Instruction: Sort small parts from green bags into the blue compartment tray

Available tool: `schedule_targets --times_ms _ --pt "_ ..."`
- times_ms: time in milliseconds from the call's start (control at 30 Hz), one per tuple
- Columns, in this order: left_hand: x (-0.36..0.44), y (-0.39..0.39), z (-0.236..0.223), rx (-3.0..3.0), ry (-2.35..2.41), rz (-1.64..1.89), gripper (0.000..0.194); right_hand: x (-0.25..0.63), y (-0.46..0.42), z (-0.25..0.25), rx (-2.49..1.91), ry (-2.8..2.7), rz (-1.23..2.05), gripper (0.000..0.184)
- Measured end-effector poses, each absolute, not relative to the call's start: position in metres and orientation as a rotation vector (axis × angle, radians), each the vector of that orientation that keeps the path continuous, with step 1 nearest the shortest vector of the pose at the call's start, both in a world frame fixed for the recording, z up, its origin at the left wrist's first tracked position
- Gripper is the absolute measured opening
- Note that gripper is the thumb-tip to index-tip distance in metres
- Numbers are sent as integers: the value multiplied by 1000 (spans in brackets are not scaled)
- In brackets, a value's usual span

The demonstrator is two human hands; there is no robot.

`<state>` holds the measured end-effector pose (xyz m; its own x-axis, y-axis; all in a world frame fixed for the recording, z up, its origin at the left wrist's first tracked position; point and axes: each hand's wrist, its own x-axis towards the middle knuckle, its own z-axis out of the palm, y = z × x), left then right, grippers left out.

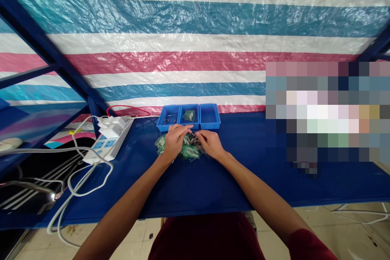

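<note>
Small dark metal pieces [194, 139] and green packets [190, 152] lie heaped on the blue table [201, 195]. The left hand [176, 141] curls over the heap's left side; the right hand [211, 142] has its fingertips drawn together at its right. Whether either grips a piece, I cannot tell. Just behind stand three blue trays [209, 117]; leftward, a white power strip [105, 150].

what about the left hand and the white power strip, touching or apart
Apart: the head view plainly shows a stretch of blue tabletop between the left hand and the white power strip.
</note>
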<state>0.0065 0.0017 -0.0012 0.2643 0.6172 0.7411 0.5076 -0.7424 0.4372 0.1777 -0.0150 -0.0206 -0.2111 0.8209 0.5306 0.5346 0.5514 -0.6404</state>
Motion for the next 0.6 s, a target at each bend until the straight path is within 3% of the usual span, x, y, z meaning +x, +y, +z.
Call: schedule_targets --times_ms 600 --pt "4 3 -5 2460 1019 1827 19 178 -16 -19 -1113 -1914 409 36"
